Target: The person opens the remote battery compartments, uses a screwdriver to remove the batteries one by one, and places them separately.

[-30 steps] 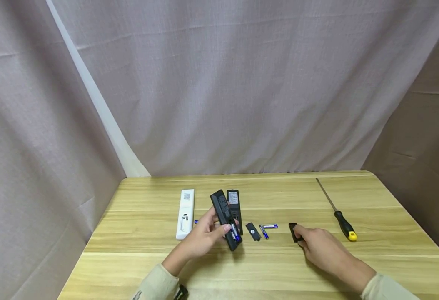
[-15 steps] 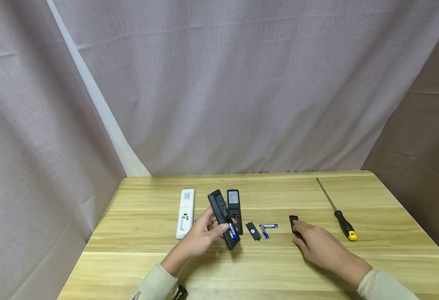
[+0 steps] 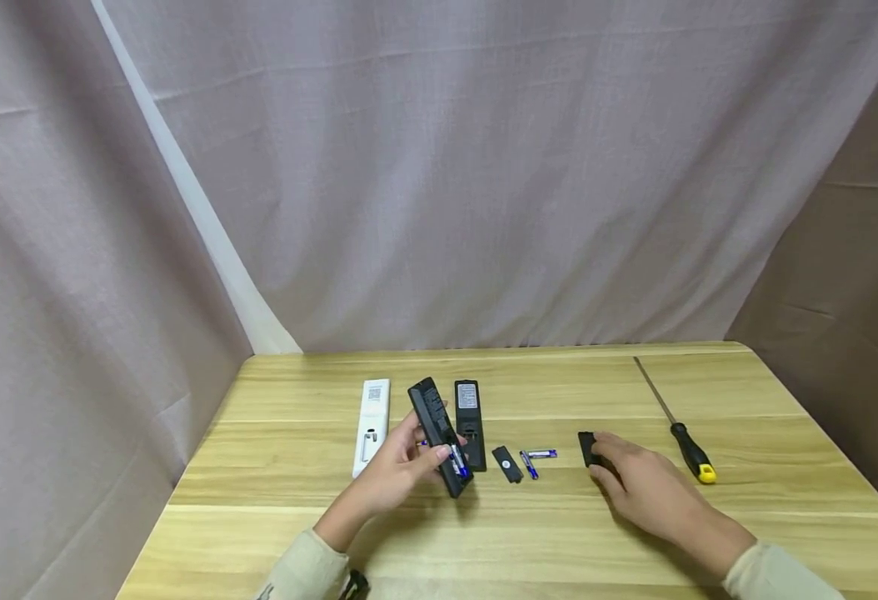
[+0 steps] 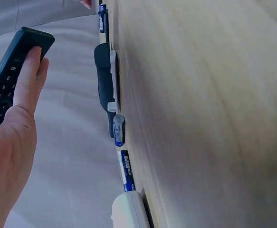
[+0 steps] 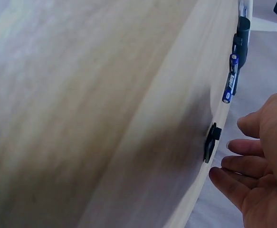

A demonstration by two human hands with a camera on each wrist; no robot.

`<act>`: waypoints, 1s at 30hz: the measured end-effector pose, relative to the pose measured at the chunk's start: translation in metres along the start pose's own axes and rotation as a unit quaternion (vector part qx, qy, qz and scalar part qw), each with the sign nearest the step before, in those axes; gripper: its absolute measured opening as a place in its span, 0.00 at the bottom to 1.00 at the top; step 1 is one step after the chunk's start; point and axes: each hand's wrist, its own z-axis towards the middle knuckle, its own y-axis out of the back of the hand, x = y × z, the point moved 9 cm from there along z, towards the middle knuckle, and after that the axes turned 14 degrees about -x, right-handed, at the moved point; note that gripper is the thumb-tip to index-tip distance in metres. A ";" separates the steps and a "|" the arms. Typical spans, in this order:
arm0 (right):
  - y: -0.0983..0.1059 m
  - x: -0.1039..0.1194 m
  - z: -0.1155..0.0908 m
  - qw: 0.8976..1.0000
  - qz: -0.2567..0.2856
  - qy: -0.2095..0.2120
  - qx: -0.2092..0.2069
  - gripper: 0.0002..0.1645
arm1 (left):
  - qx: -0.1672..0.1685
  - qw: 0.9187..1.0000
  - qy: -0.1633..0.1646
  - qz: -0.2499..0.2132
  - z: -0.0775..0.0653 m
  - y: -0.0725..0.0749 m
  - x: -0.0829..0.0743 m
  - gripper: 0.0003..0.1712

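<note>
My left hand (image 3: 394,471) grips a black remote control (image 3: 433,415) above the table, its back turned up and tilted. Blue-and-silver batteries (image 3: 457,461) sit in its uncovered compartment, beside my thumb. The left wrist view shows the keypad side of this remote control (image 4: 22,54), with fingers laid across it. Over on the right, my right hand (image 3: 652,487) hovers by a small black battery cover (image 3: 586,448) that lies on the table. Loosely bent fingers (image 5: 245,166) stand apart from the battery cover (image 5: 211,143) in the right wrist view.
A white remote control (image 3: 372,417) with a bare battery slot lies at left. Behind the held one rests another black remote control (image 3: 467,400). Another battery cover (image 3: 508,465) and loose batteries (image 3: 529,465) lie mid-table; a screwdriver (image 3: 692,452) lies at far right.
My right hand pushed the battery cover a little away from me and has let go of it. The left hand has drifted slightly left with the remote control.
</note>
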 end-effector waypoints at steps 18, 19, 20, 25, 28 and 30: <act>0.033 -0.033 0.004 0.990 -0.093 -0.014 -0.103 0.27 | 0.001 1.000 0.005 -0.013 -0.002 0.001 0.000 0.37; 0.035 -0.041 0.004 0.989 -0.108 -0.023 -0.100 0.30 | 0.002 1.000 0.005 -0.015 -0.002 0.001 -0.001 0.37; 0.036 -0.048 0.003 0.988 -0.118 -0.035 -0.095 0.33 | 0.003 1.000 0.004 -0.017 -0.002 0.000 -0.001 0.38; 0.040 -0.087 0.000 0.982 -0.152 -0.102 -0.047 0.35 | 0.007 1.000 0.006 -0.028 -0.001 -0.002 -0.001 0.38; 0.038 -0.107 -0.004 0.978 -0.161 -0.136 0.004 0.35 | 0.005 1.000 0.007 -0.029 -0.001 -0.003 -0.002 0.38; 0.037 -0.118 -0.007 0.974 -0.161 -0.156 0.032 0.36 | 0.002 1.000 0.008 -0.024 0.000 -0.004 -0.002 0.38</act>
